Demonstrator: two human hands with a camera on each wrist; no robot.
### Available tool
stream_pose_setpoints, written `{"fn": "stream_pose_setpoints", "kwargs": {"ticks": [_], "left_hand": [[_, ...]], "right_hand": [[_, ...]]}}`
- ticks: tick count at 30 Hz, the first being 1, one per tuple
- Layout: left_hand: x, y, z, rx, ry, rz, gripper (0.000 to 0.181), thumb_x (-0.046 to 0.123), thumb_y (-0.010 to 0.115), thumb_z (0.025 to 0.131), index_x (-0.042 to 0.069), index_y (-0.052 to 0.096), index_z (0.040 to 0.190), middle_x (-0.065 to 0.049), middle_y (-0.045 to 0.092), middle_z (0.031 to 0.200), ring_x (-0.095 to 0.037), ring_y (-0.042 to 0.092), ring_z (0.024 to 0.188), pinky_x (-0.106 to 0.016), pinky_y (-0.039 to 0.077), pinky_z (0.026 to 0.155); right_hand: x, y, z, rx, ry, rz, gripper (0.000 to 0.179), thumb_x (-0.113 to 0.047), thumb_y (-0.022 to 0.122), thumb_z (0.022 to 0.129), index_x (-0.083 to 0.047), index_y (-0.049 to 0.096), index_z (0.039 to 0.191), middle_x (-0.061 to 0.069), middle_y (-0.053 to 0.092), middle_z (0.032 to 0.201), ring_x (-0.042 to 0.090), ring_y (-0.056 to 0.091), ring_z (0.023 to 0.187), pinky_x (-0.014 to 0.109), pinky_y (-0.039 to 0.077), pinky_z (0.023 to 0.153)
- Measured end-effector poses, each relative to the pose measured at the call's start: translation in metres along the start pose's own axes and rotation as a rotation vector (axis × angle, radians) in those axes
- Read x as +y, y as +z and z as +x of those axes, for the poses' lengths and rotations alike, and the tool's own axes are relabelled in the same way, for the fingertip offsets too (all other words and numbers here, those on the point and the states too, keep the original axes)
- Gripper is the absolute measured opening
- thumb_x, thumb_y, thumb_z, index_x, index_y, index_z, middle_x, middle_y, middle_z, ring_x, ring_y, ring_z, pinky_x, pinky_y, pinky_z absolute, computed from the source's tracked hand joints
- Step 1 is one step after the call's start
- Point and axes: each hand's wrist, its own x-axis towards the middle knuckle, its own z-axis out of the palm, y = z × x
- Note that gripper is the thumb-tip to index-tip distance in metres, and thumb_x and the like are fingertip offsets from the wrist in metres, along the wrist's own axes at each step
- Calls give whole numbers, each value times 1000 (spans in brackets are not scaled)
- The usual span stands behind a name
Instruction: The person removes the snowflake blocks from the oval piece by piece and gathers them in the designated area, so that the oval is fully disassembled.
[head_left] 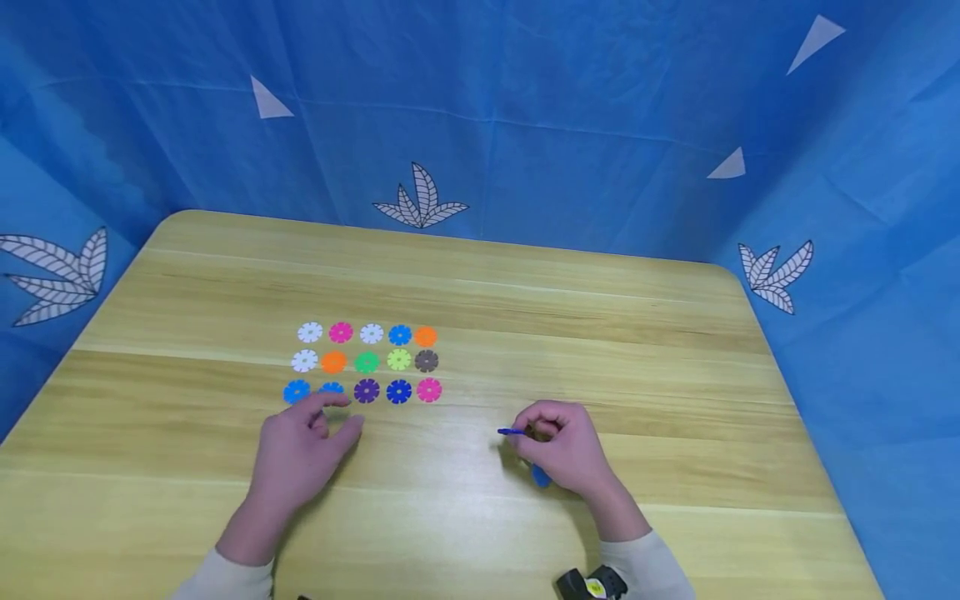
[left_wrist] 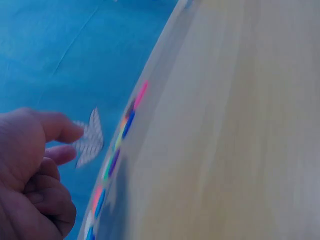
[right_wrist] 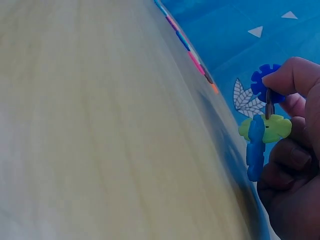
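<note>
My right hand [head_left: 564, 443] pinches a dark blue notched disc [right_wrist: 258, 82] between thumb and index finger. Linked below that disc are a dark grey one [right_wrist: 270, 106], a yellow-green one [right_wrist: 280, 128] and a lighter blue one [right_wrist: 255, 150], forming a short hanging chain. My left hand [head_left: 298, 454] holds nothing; its thumb and index finger are spread apart beside the nearest row of loose discs. The index finger partly covers a blue disc [head_left: 331, 388] there. To the right of it in that row lie a purple disc [head_left: 367, 390], a dark blue disc [head_left: 399, 392] and a pink disc [head_left: 429, 389].
Two more rows of loose discs lie behind, including a green disc [head_left: 367, 362] and an orange disc [head_left: 425, 336]. All rest on a wooden table [head_left: 637, 350] with a blue patterned cloth [head_left: 525, 108] behind it. A black strapped device [head_left: 591, 584] sits at my right wrist.
</note>
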Motion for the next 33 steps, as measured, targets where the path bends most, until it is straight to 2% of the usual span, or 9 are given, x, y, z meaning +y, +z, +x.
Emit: {"fn": "stream_pose_setpoints", "kwargs": {"ticks": [4,6,9,15,24,28,33], "left_hand": [[17,16,4,-87,65,-56,19,9,81,82,5,75,100,10,35,51,-7,30,46,-31,40,56],[25,24,6,-133,87,-85,18,9,80,83,6,75,99,11,34,51,-5,29,46,-29,37,49],[37,36,7,-196,123,-122,16,8,79,84,7,75,99,12,33,51,-4,27,47,-27,34,48],[55,54,9,-306,157,-151,14,11,77,86,9,75,100,13,30,51,-2,24,47,-26,31,48],[67,76,13,-433,258,-154,12,12,76,87,10,74,98,13,26,51,-1,21,47,-23,27,46],[69,83,14,-476,272,-180,10,10,75,88,10,73,98,13,27,51,-1,22,45,-22,26,45],[69,89,15,-492,272,-194,8,9,74,88,12,73,96,13,28,50,0,23,44,-22,27,44]], "right_hand": [[-2,1,0,-4,2,7,22,11,75,76,-10,73,80,-4,29,51,6,27,47,22,31,48],[-2,2,-1,-9,-8,15,21,10,75,77,-10,73,81,-3,28,51,7,27,48,23,32,47],[-1,3,-1,-11,-14,19,20,9,76,77,-10,73,82,-2,28,52,8,28,48,23,33,48],[-2,5,-1,-11,-10,16,19,9,75,77,-10,73,80,-2,28,52,8,29,50,23,32,49],[-2,5,-1,-11,-25,29,24,10,73,76,-14,73,79,-3,27,52,7,31,48,23,33,47],[-1,6,-1,-18,-21,26,21,9,73,76,-12,74,80,-3,29,52,8,31,48,22,34,49],[0,6,0,-30,-34,28,16,8,74,78,-8,73,80,-1,29,51,9,29,47,23,34,49]]}}
